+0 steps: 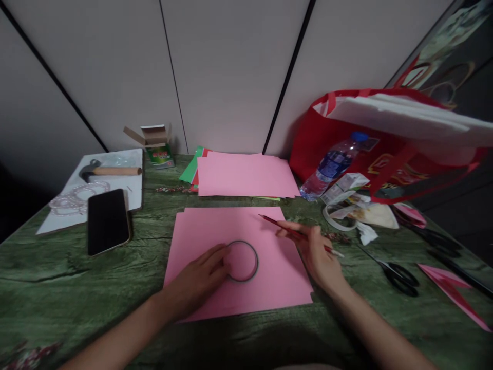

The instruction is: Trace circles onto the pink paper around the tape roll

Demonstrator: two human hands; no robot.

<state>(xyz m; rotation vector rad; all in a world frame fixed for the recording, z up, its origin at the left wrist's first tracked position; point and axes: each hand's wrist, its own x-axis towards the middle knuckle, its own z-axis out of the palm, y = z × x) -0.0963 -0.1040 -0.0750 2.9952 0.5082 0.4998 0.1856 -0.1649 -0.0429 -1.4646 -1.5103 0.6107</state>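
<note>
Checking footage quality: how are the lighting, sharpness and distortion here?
Head view: dim, soft light; left hand on the ring and right hand with the pencil slightly blurred; wall seams splay outward, wide-lens distortion; red bag looks stretched.

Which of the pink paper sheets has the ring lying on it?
The single near pink sheet under both hands carries the ring; the far pink stack by the wall carries nothing.

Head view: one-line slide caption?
Left hand steadies a ring on a pink sheet; right hand holds a red pencil.
</note>
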